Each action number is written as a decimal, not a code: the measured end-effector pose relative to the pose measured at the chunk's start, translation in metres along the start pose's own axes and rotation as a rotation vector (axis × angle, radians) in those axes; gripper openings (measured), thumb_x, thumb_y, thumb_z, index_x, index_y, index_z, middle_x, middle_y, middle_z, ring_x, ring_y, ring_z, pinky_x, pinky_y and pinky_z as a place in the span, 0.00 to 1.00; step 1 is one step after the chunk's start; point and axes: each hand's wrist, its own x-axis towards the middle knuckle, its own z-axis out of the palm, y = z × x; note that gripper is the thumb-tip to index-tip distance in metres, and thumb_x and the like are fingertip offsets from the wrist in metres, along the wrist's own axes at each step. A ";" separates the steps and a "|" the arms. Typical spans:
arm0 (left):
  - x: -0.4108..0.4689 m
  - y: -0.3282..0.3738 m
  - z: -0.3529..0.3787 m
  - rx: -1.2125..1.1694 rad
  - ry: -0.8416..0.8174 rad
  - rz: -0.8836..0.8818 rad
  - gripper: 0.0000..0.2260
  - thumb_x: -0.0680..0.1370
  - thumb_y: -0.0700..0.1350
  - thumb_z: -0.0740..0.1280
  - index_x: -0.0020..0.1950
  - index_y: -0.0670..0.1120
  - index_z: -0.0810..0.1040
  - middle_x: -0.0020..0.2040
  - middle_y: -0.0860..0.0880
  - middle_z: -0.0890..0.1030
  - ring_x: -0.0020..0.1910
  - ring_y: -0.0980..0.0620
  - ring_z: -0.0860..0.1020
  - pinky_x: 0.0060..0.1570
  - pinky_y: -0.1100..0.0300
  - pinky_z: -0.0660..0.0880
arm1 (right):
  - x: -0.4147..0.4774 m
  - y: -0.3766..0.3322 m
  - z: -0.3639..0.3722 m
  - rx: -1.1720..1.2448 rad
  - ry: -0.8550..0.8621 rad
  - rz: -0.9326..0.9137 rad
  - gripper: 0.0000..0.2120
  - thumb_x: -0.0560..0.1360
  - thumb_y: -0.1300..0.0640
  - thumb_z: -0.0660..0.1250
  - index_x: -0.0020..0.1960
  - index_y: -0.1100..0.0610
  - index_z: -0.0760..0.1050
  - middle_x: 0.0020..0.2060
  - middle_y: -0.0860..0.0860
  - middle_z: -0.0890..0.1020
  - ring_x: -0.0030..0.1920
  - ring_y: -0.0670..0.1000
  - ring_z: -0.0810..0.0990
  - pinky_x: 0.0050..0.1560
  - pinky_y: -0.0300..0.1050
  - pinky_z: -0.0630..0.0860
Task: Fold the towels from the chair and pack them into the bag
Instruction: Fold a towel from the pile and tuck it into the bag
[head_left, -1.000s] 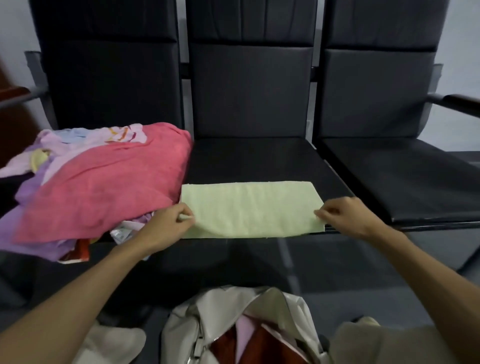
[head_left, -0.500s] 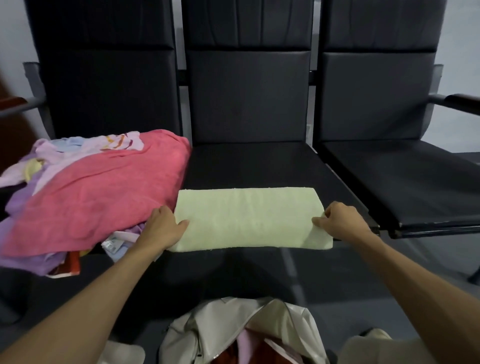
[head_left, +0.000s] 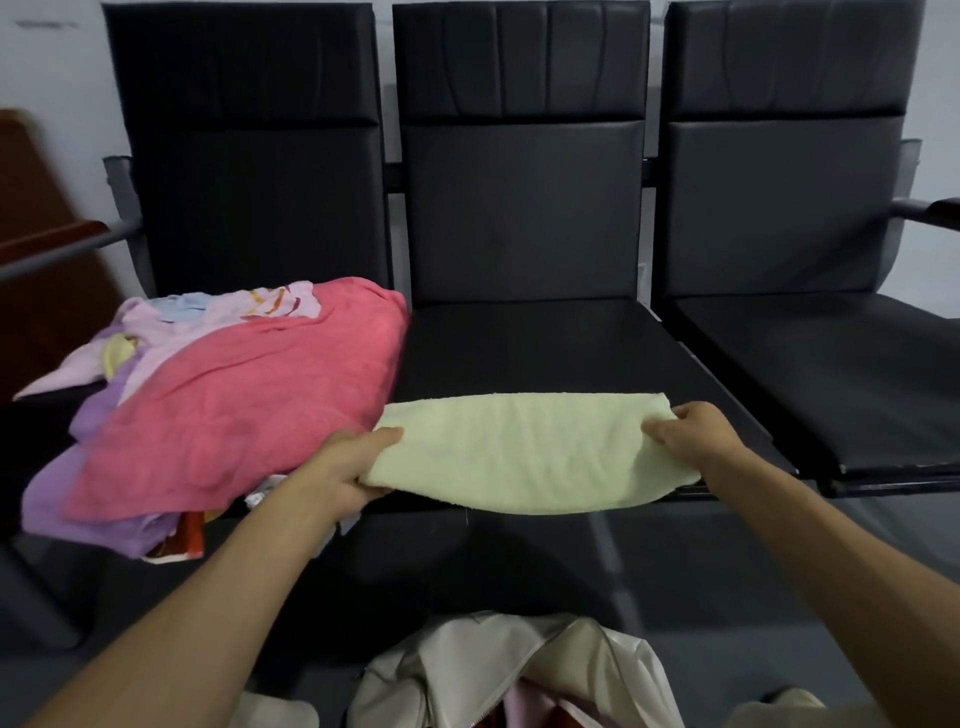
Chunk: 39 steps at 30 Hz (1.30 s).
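Observation:
A folded pale green towel (head_left: 524, 452) hangs between my hands just above the front edge of the middle black seat (head_left: 535, 353), sagging in the middle. My left hand (head_left: 348, 467) grips its left end and my right hand (head_left: 691, 436) grips its right end. On the left seat lies a heap of unfolded towels with a pink towel (head_left: 244, 410) on top and purple (head_left: 52, 493) and light pink ones under it. An open cream bag (head_left: 498, 670) sits on the floor below, with pink and red cloth inside.
Three joined black chairs stand against a pale wall; the right seat (head_left: 831, 374) is bare. Metal armrests stick out at the far left (head_left: 67, 249) and far right (head_left: 930, 210). Dark grey floor lies in front of the chairs.
Both hands have closed round the ends of the green towel and lifted it off the seat toward me; its near edge now droops past the seat's front.

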 end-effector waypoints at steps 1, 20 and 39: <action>-0.004 0.002 -0.003 -0.162 -0.038 -0.101 0.06 0.76 0.37 0.68 0.52 0.39 0.75 0.44 0.42 0.81 0.41 0.48 0.79 0.35 0.54 0.78 | -0.001 -0.002 -0.001 0.080 -0.007 0.036 0.09 0.74 0.59 0.68 0.47 0.67 0.77 0.44 0.61 0.80 0.43 0.56 0.78 0.46 0.53 0.77; -0.035 0.047 -0.023 -0.471 0.121 0.226 0.13 0.79 0.45 0.65 0.61 0.41 0.76 0.48 0.41 0.79 0.42 0.45 0.79 0.53 0.48 0.76 | -0.033 -0.046 0.068 0.413 -0.308 0.138 0.09 0.79 0.61 0.63 0.58 0.64 0.74 0.50 0.59 0.81 0.49 0.59 0.81 0.44 0.53 0.78; -0.017 -0.028 0.111 0.478 -0.312 0.346 0.13 0.82 0.48 0.61 0.65 0.52 0.76 0.50 0.53 0.80 0.47 0.55 0.77 0.46 0.61 0.73 | -0.029 -0.037 0.066 0.632 -0.509 0.308 0.21 0.84 0.49 0.52 0.48 0.61 0.78 0.39 0.57 0.84 0.42 0.57 0.83 0.40 0.52 0.78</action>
